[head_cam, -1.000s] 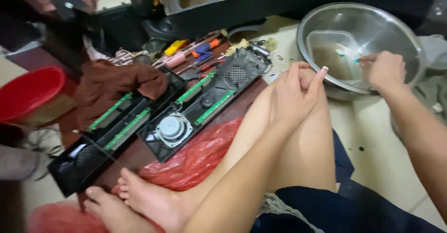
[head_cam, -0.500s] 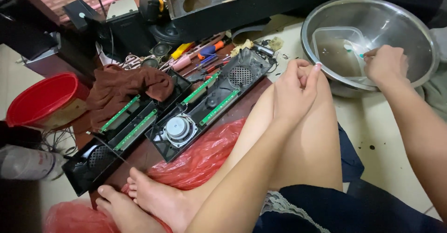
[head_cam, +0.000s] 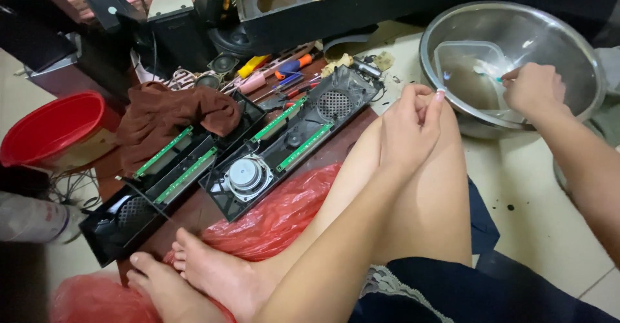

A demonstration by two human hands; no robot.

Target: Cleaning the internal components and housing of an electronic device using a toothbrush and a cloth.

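head view | right hand point(head_cam: 533, 90) reaches inside steel bowl point(head_cam: 581, 52), fingers pinched narrow on a small teal-tipped tool point(head_cam: 487, 76) over clear plastic piece point(head_cam: 465, 71) lying in the bowl | left hand point(head_cam: 410, 129) rests on raised knee, fingers loosely curled, holding nothing visible | open speaker panel point(head_cam: 284, 142) lies on the floor left of the knee

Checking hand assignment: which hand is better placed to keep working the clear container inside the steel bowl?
Right, probably. The right hand is already inside the steel bowl, at the clear container, pinching a small thin tool. The left hand rests on the raised knee, outside the bowl.
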